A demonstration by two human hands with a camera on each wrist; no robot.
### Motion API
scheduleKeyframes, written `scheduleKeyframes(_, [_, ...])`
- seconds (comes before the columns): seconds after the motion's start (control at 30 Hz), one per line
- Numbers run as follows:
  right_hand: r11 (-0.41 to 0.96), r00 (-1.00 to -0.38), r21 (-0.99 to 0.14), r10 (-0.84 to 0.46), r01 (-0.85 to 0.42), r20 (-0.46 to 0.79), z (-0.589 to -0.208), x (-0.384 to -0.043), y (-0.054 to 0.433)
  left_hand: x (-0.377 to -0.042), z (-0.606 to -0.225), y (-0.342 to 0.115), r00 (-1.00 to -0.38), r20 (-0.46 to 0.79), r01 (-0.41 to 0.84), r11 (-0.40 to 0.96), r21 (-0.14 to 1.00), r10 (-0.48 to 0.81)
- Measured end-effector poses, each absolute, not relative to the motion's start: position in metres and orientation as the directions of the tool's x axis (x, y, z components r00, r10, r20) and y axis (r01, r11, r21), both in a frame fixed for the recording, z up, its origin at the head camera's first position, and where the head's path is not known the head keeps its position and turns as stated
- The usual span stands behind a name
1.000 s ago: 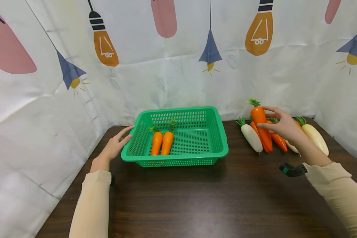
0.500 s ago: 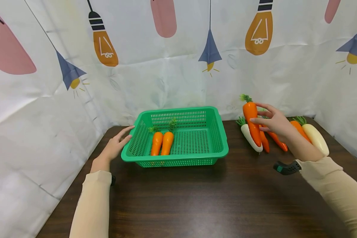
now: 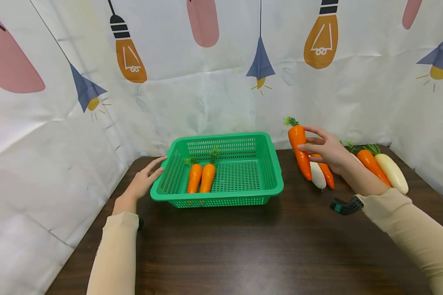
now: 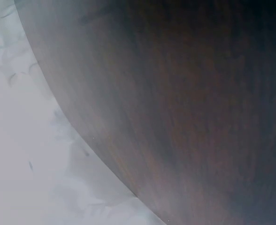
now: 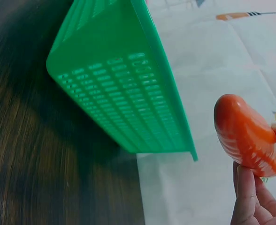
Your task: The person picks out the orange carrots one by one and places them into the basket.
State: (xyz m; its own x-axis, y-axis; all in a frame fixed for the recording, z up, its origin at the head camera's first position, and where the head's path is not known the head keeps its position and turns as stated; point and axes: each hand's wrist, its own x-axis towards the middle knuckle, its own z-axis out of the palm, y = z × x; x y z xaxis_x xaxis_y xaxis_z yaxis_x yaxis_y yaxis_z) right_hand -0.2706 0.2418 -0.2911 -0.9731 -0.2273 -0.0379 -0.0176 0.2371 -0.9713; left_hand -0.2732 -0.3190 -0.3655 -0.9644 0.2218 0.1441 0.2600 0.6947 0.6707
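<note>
My right hand [image 3: 326, 152] grips an orange carrot [image 3: 299, 149] with a green leafy top. The carrot is held tilted, in front of a white radish [image 3: 318, 175] and another carrot [image 3: 327, 175]. In the right wrist view, thumb and fingers close around the carrot [image 5: 246, 133], its tapered end toward the camera, beside the basket wall [image 5: 114, 84]. My left hand [image 3: 140, 183] has its relaxed fingers at the left rim of the green basket [image 3: 221, 196]. Inside that basket, two carrots, one left [image 3: 195, 178] and one right [image 3: 208, 178], lie side by side at the left.
Further right on the dark wooden table [image 3: 236, 246] lie a carrot [image 3: 372, 164] and a white radish [image 3: 392, 172], partly behind the right forearm. A white patterned curtain [image 3: 221, 98] hangs behind the table. The left wrist view shows the table edge [image 4: 100, 154] against the curtain.
My right hand has lifted the carrot off the pile and carried it left toward the basket. The left hand and the basket stay where they were.
</note>
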Motion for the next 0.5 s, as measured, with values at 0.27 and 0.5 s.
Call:
scheduleKeyframes(0.27, [0.225,-0.963,-0.974,-0.266,-0.03,-0.032,-0.287,-0.274,0.228,-0.273,-0.366,-0.319,-0.964,0.147,0.26,0.684,0.682,0.219])
scheduleKeyframes(0.5, [0.226,-0.955,-0.973,-0.296,-0.037,-0.032,-0.282,-0.277,0.217,-0.274,-0.367,-0.319,-0.964,0.154,0.264,0.691,0.673,0.219])
